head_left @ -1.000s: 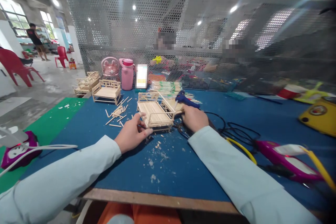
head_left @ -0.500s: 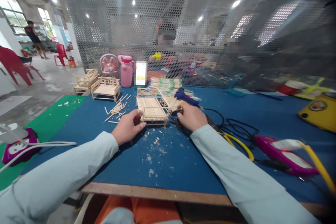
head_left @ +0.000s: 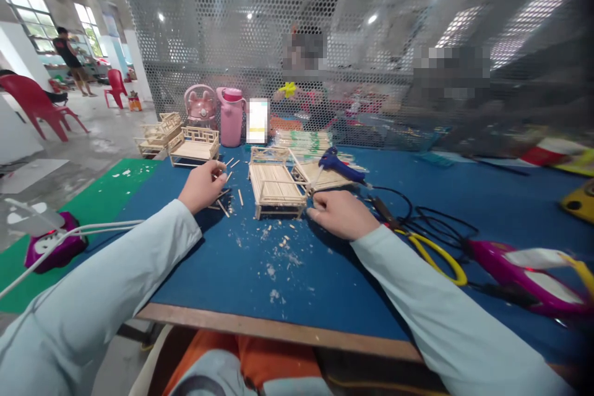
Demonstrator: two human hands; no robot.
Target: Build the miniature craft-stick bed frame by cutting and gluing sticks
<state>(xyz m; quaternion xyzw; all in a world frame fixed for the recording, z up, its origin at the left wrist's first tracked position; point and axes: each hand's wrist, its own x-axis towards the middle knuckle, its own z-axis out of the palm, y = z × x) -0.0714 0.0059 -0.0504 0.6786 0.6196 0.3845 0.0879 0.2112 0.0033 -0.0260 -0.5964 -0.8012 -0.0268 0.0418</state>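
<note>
A miniature bamboo bed (head_left: 277,185) with a slatted top and low rails stands in the middle of the blue table. My left hand (head_left: 203,187) is over loose short sticks (head_left: 241,197) to its left, thumb and fingers apart, partly covering them. My right hand (head_left: 342,213) rests by the bed's front right corner with curled fingers close together; whether anything is in them is hidden. Just beyond the right hand lie another slatted bamboo piece (head_left: 327,176) and a blue glue gun (head_left: 342,167) leaning on it.
Finished-looking bamboo benches (head_left: 195,147) stand back left, beside a pink bottle (head_left: 231,117) and a phone (head_left: 257,122). Bundled sticks (head_left: 304,141) lie behind. Cables, yellow-handled pliers (head_left: 436,257) and a purple power strip (head_left: 524,275) are on the right. A perforated screen (head_left: 185,43) closes the back.
My left hand has left the bed's front left corner and moved left to the loose sticks. My right hand has come down nearer the bed's front right corner. The view has shifted slightly.
</note>
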